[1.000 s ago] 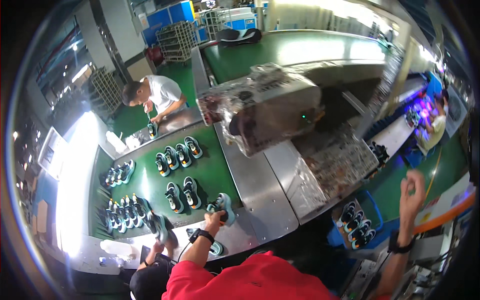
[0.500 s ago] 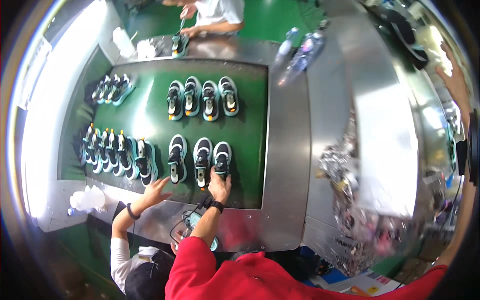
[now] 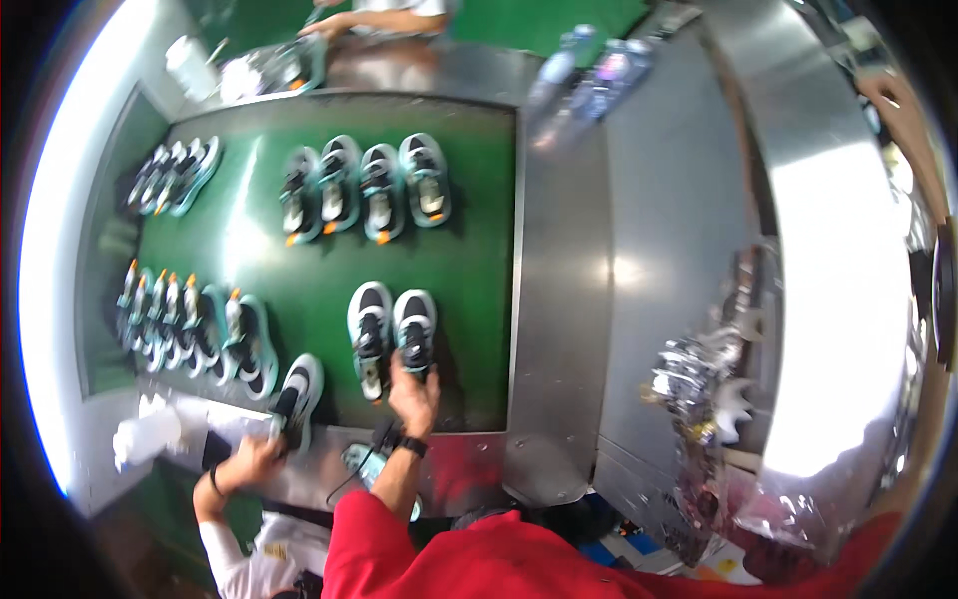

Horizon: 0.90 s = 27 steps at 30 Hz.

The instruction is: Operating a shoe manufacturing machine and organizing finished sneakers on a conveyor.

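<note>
My left hand [image 3: 415, 401], reaching up from a red sleeve, is closed on the heel end of a black, white and mint sneaker [image 3: 415, 324]. That sneaker stands on a green work surface [image 3: 469, 270], close beside another sneaker [image 3: 370, 324] with a metallic piece in its opening. At the far right rim, my right hand [image 3: 888, 100] is blurred and partly cut off, so its fingers cannot be made out. To my left, a co-worker's hand [image 3: 257, 457] holds a tilted sneaker [image 3: 299, 394] over the near edge of the green surface.
Farther back stands a row of several sneakers [image 3: 379, 190]; more are packed together at the left [image 3: 190, 319]. A metal frame [image 3: 559, 299] borders the green surface. Plastic bottles [image 3: 564, 60] lie at the back, and shiny wrapping [image 3: 689, 379] is at the right. Another person's hand [image 3: 329, 22] shows at the top.
The co-worker has taken one sneaker from the near row and moved it left. My left hand stays on its sneaker. The view has shifted, and my right hand shows less clearly.
</note>
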### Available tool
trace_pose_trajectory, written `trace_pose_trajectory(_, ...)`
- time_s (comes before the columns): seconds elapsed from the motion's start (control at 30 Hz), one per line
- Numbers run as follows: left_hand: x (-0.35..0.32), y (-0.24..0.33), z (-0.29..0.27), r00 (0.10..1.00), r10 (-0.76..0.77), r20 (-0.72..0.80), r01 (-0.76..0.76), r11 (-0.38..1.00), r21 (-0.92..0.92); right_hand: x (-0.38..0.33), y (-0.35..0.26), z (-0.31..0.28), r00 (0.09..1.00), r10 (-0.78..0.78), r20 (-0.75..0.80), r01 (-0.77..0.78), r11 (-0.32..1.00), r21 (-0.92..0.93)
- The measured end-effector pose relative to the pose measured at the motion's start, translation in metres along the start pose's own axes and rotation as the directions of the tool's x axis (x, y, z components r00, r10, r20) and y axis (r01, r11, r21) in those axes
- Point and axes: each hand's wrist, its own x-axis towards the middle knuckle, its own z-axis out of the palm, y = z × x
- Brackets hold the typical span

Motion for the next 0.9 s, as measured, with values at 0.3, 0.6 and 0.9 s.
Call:
trace_pose_trajectory(0.3, 0.005, -0.020, 0.007, 0.996, 0.090, -0.028, -0.092, 0.993, -0.075, -0.113, 0.044, 0.026, 0.916, 0.399, 0.042, -0.347, 0.735, 0.583)
trace_pose_trajectory(0.6, -0.006, -0.019, 0.002, 0.837, 0.546, -0.037, -0.545, 0.827, -0.137, -0.275, 0.032, -0.110, 0.782, 0.549, -0.296, -0.204, 0.674, 0.710)
trace_pose_trajectory(0.9, -0.319, 0.272, -0.134, -0.441, 0.685, 0.581, 0.649, 0.690, -0.321, -0.558, -0.023, -0.149, 0.465, 0.774, -0.429, 0.003, 0.483, 0.876)
